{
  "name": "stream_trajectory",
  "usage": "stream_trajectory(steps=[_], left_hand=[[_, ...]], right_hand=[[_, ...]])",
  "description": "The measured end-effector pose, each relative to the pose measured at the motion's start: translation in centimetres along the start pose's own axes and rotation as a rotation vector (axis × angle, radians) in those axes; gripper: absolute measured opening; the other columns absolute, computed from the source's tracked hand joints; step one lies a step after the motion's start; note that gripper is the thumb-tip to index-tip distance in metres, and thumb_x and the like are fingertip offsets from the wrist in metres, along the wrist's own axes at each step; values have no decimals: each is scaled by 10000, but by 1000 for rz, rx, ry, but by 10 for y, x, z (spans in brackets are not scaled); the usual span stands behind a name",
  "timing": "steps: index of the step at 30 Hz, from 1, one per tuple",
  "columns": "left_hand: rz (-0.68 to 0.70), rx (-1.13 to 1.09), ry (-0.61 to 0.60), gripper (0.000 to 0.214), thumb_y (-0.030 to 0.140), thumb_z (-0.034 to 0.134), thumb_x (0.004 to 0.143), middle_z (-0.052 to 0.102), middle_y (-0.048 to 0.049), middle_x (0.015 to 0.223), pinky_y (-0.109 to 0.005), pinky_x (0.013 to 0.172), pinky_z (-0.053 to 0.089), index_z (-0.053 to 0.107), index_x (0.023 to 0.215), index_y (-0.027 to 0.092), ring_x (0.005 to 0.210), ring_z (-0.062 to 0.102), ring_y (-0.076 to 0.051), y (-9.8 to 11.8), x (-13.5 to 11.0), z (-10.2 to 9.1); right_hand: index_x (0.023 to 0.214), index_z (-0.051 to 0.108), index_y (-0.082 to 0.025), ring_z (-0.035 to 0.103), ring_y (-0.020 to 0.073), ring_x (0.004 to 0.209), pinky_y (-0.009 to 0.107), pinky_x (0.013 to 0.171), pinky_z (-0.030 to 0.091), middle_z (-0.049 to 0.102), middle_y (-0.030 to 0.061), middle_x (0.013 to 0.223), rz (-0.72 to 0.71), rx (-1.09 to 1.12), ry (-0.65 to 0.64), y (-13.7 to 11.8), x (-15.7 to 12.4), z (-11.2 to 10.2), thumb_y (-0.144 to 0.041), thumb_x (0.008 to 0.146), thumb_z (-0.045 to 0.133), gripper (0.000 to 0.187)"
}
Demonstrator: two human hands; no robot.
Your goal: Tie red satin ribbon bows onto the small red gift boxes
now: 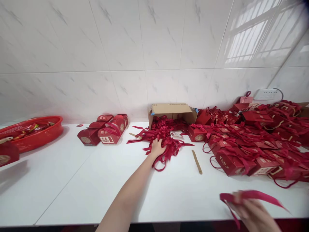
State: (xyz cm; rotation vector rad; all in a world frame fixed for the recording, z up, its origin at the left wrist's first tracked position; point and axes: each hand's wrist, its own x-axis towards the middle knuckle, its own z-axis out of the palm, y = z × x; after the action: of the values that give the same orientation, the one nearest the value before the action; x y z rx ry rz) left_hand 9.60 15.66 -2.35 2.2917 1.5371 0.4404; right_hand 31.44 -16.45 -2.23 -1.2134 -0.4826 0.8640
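My left hand [157, 147] reaches far across the white table [96, 180] into a heap of red ribbons [164, 135] that spills from an overturned cardboard box [172, 110]. Its fingers are curled down into the ribbons, closed on some of them. My right hand [253, 212] is near the front right edge, blurred by motion, with a loose red ribbon [251, 195] draped over its fingers.
A big pile of red gift boxes [253, 138] with ribbon handles fills the right side. Three red boxes [106, 130] stand at the back left. A red basin [33, 133] with sweets sits far left. A wooden stick [197, 162] lies beside the ribbons. A wall socket [266, 94] is behind.
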Motion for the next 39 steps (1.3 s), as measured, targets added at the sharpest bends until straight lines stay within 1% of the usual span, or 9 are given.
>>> stream_trajectory(steps=[3, 6, 9, 13, 19, 25, 28, 34, 39], left_hand=[[102, -65, -39, 784, 606, 565, 730, 470, -157, 1355, -368, 983, 360, 374, 1368, 192, 1234, 455, -302, 22, 3, -4], [186, -83, -55, 929, 648, 648, 619, 458, -114, 1396, -371, 998, 350, 339, 1397, 246, 1254, 445, -308, 19, -2, -33], [200, -57, -34, 919, 641, 708, 532, 569, -73, 1296, -366, 961, 395, 437, 1338, 290, 1171, 528, -307, -8, -9, -76], [55, 15, 142, 543, 578, 440, 819, 673, -52, 1109, -270, 799, 481, 544, 1218, 224, 910, 646, -187, -58, -13, -128], [-246, 288, 450, 390, 359, 434, 852, 560, -136, 1250, -403, 943, 391, 545, 1169, 161, 1180, 473, -300, -117, -3, -171], [-566, 504, 480, 738, 360, 565, 750, 351, -386, 1338, -648, 982, 170, 347, 1289, -93, 1266, 282, -506, -143, 17, -177], [-610, 559, 393, 710, 369, 586, 740, 442, -410, 1245, -694, 975, 49, 413, 1230, -116, 1196, 384, -522, -150, 21, -175], [-359, 618, 207, 466, 325, 561, 773, 582, -310, 1136, -619, 1019, 103, 567, 1106, -1, 1087, 537, -422, -137, -3, -164], [-20, 584, 88, 425, 367, 564, 778, 550, -174, 1265, -561, 1072, 108, 563, 1148, 158, 1182, 480, -353, -93, -62, -140]], right_hand=[[594, 683, -194, 548, 218, 705, 338, 704, 465, 564, 56, 693, -75, -414, -157, 18, 16, 38, -475, 627, 754, 292], [593, 694, -213, 559, 261, 906, 326, 847, 434, 616, 89, 883, -160, -500, -188, 31, 16, 62, -546, 629, 712, 335], [675, 691, -204, 577, 232, 814, 302, 739, 463, 646, 82, 825, 22, -385, -270, 46, 13, 69, -585, 660, 671, 382], [742, 666, -199, 446, 136, 556, 243, 543, 397, 514, -6, 550, 170, -134, -220, 65, 21, 65, -564, 677, 682, 371], [806, 649, -224, 411, 110, 525, 270, 529, 393, 603, 22, 752, 290, 81, -175, 65, 30, 63, -408, 600, 794, 313], [685, 589, -194, 291, 64, 454, 235, 465, 301, 484, -20, 601, 306, 89, -225, 53, 23, 69, -443, 638, 754, 302], [648, 555, -175, 230, 50, 445, 218, 451, 244, 380, -51, 535, 296, 85, -259, 53, 22, 69, -477, 669, 728, 349], [710, 541, -175, 221, 52, 462, 214, 466, 198, 363, -61, 544, 296, 118, -322, 63, 25, 60, -451, 745, 688, 314], [803, 561, -201, 328, 71, 489, 208, 495, 272, 433, -51, 564, 299, 152, -330, 60, 23, 61, -428, 735, 709, 279]])
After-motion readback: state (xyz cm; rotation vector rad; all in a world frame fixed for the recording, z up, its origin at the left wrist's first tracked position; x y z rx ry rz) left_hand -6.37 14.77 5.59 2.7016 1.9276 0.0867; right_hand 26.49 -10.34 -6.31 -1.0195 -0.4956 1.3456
